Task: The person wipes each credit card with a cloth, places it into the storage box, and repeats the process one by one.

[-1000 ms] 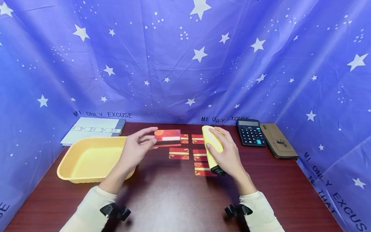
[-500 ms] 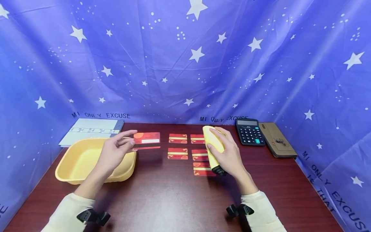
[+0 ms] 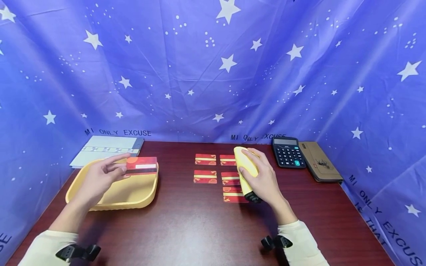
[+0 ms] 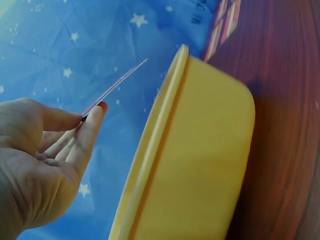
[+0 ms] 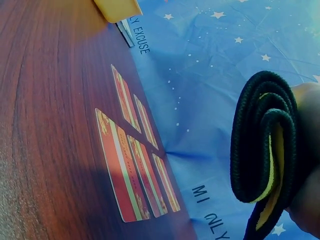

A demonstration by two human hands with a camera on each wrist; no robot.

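My left hand pinches a red card with a white strip and a dark stripe by its left end, between thumb and fingers. Hand and card are above the yellow plastic basin; the left wrist view has the card edge-on, higher than the rim. My right hand grips a folded yellow cloth with black edging, whose folded layers show in the right wrist view. Several red cards with gold bands lie in rows on the table, a few partly hidden behind the cloth.
A black calculator and a brown wallet-like case lie at the back right. Behind the basin is a white and grey notebook. A blue star-printed curtain encloses the dark wooden table.
My left hand has carried the red card leftwards, from in front of the card rows to above the basin. The right hand has hardly moved and keeps its grip on the cloth.
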